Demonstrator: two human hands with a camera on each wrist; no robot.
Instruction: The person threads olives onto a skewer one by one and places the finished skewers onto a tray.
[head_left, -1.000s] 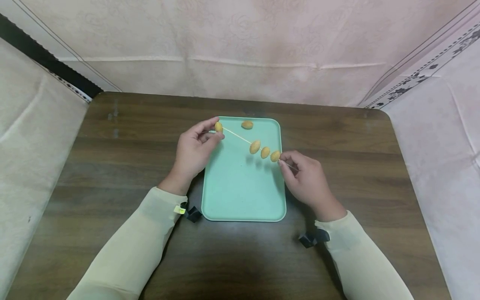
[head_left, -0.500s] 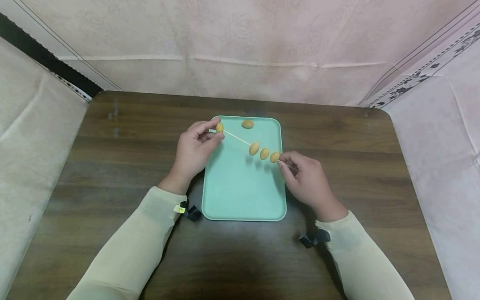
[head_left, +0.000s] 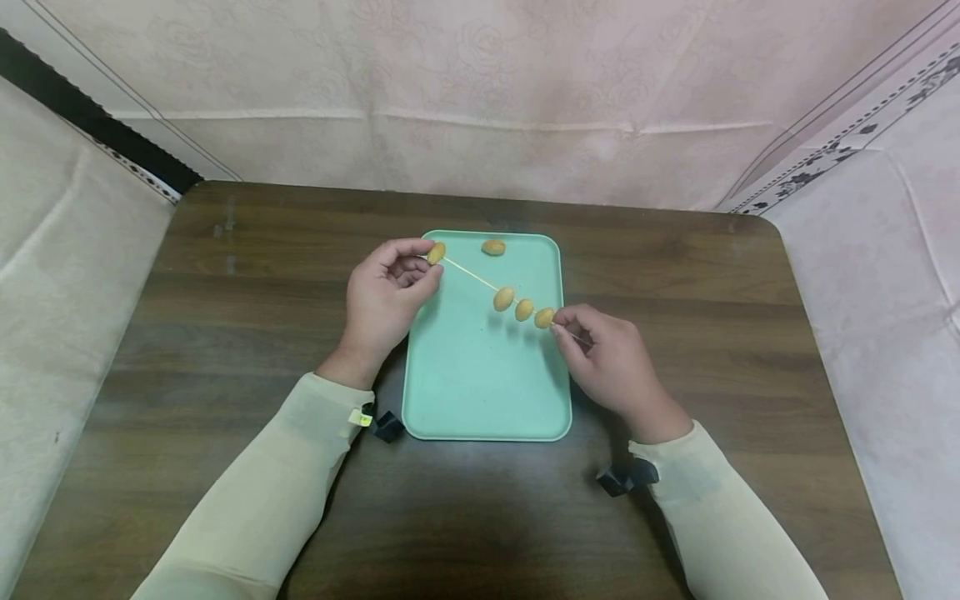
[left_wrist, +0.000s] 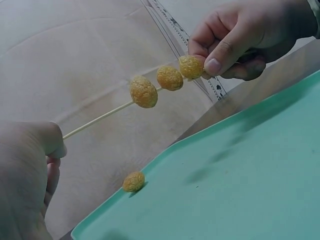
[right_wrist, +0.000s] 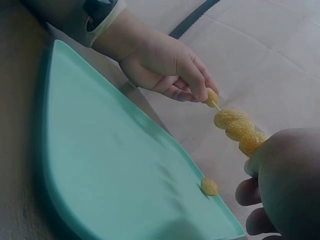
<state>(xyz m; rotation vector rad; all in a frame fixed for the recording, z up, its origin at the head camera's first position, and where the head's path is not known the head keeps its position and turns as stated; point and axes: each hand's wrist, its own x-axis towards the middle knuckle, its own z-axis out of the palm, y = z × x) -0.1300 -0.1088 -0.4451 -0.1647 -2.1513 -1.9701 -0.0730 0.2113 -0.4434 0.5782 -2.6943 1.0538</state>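
Left grip point(head_left: 384, 293) around one yellow ball point(head_left: 437, 253)

The tray point(head_left: 487, 383) looks like smooth plastic, softly shiny; the skewer point(left_wrist: 97, 120), smooth wood. Rough, wrinkled skins cover the yellow pieces point(left_wrist: 170, 78) on it and the loose piece point(head_left: 493, 247) at the tray's twelve o'clock. The bench point(head_left: 262, 308) has faintly glossy wood grain; matt, creased cloth point(head_left: 480, 67) hangs at its twelve o'clock.
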